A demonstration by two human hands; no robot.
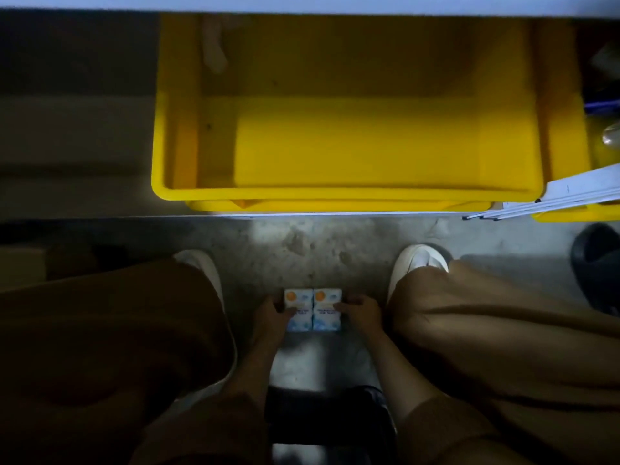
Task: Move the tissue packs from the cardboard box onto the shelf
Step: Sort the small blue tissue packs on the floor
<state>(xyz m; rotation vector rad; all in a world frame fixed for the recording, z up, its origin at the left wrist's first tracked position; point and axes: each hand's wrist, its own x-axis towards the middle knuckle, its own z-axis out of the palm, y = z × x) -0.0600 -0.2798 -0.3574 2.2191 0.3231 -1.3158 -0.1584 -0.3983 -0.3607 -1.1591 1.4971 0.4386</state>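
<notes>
**Yellow bin**: largest item, fwd of both hands. It sits on the shelf board, whose white front edge runs L–R across the view. The bin is open on top. Its far wall is in shadow, and its upper part is cut off by a white board at the frame top. A 2nd yellow rim shows under the front lip.

**Trouser legs:** L leg and R leg flank the hands closely on both sides.

**Concrete floor**: an open strip btwn the hands and the shelf edge, bounded by the L shoe and R shoe.

**Dark rounded object**: far R of the R hand. Cut off by the frame; cannot ID.

**White sheets**: fwd-R of the R hand, overhanging the shelf edge. Partly out of frame.

**Hands:** L hand grips the outer side of the L tissue pack, fingers curled round it. R hand grips the outer side of the R tissue pack the same way.

**Packs:** touching side by side btwn the hands, printed faces up, low over the floor. Floor contact cannot be told, and the print is too blurred to read.
</notes>
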